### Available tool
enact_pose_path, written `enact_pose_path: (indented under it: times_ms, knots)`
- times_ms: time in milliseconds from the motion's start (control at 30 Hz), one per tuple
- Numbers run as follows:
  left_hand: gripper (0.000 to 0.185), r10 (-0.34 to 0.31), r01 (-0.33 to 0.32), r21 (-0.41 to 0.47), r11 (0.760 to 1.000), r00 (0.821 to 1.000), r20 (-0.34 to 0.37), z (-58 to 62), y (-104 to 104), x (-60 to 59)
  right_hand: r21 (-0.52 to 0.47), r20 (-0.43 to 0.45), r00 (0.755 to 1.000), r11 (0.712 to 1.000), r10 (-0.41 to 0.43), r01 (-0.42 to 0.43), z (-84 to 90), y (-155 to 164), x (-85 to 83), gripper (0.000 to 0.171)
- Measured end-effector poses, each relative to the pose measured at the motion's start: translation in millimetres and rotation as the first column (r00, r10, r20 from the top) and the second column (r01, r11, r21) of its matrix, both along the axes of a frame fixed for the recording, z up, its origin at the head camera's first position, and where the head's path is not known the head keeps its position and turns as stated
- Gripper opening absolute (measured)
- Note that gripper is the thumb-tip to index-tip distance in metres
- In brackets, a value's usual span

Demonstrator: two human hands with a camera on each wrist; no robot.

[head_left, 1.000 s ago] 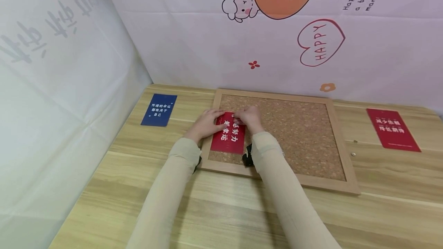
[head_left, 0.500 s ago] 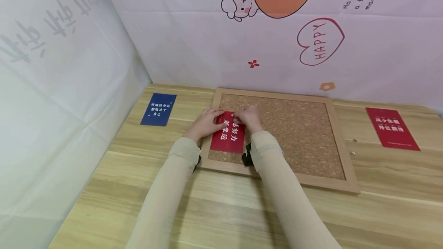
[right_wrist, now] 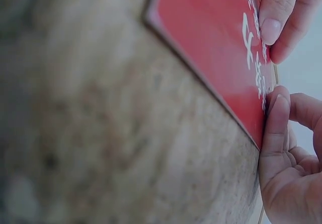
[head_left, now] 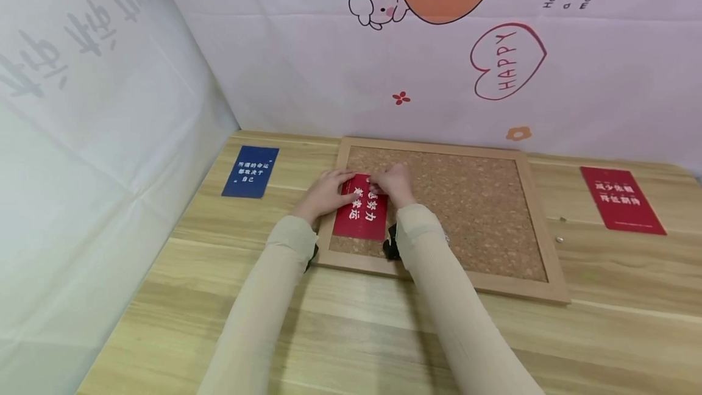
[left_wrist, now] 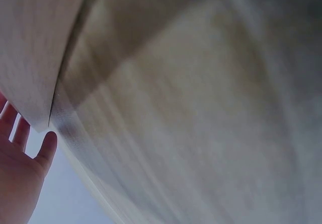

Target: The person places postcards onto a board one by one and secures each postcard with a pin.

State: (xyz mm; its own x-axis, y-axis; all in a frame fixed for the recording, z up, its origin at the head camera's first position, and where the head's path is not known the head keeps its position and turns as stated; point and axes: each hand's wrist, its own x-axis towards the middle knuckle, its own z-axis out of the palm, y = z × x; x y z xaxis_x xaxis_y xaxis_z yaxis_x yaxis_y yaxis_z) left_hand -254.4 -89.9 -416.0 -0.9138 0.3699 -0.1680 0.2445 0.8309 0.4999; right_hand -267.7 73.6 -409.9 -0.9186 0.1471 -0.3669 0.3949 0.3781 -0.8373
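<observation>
Red card being fixed at the cork board's left end

Head view: left hand (head_left: 325, 194) rests flat on the red card (head_left: 361, 215), at 9 o'clock on the cork board (head_left: 471, 212); right hand (head_left: 392, 183) pinches its top edge. Blue card (head_left: 250, 172) and second red card (head_left: 622, 199) lie unpinned on the counter (head_left: 351, 334).
Left wrist: blurred.
Right wrist: fingertips (right_wrist: 274, 17) press the card; no pin is visible.

Cork board (head_left: 471, 212): rough, grainy cork face, matt; frame smooth pale wood. Red card (head_left: 360, 215) under both hands: smooth paper or card, slight sheen in right wrist view. Table (head_left: 351, 334): light wood-grain top, smooth, matt. Blue card (head_left: 250, 172) near left edge: matt paper. Sleeves (head_left: 263, 303): thin beige cloth.
</observation>
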Motion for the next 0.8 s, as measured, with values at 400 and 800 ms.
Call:
enact_pose_path:
  times_ms: [400,800]
  knots:
    - [0.063,-0.004,0.004,-0.01,1.0,1.0,-0.008,-2.2,-0.1,-2.6,0.006,0.033,0.999,1.0,-0.009,0.009,3.3,-2.4,-0.7,0.02]
    - [0.062,-0.007,0.007,-0.007,1.0,1.0,-0.003,-1.5,0.2,-2.4,0.035,0.043,0.999,0.999,-0.016,0.014,3.2,-4.3,-3.6,0.018]
